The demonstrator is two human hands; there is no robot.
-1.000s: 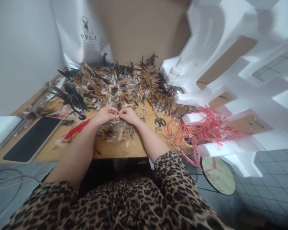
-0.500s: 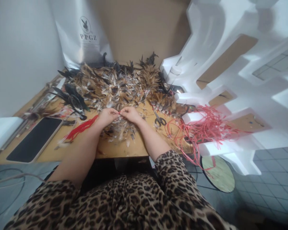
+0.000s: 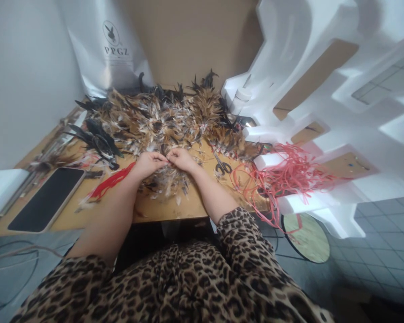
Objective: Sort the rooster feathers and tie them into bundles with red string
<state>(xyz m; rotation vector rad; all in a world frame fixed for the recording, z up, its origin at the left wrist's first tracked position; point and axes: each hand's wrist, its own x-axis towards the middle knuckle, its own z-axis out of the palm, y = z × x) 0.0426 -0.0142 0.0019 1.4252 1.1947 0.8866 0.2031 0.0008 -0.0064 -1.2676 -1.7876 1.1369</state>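
My left hand (image 3: 148,162) and my right hand (image 3: 181,159) meet fingertip to fingertip over the wooden table (image 3: 161,208), both pinched closed. Between the fingertips is something small that I cannot make out. Under and beyond the hands lies a big heap of brown, white and black feathers (image 3: 161,121). A bundle of red string (image 3: 111,181) lies beside my left forearm.
Black scissors (image 3: 222,166) lie right of my hands. A tangle of red cords (image 3: 286,175) spills over white foam packing (image 3: 323,103) on the right. A dark phone (image 3: 47,199) lies at the left. A silver bag (image 3: 107,49) and cardboard stand behind. A round mirror (image 3: 306,237) lies on the floor.
The red bit seen between my fingertips earlier no longer shows. My hands stay pinched together at the same spot; the view has shifted slightly.
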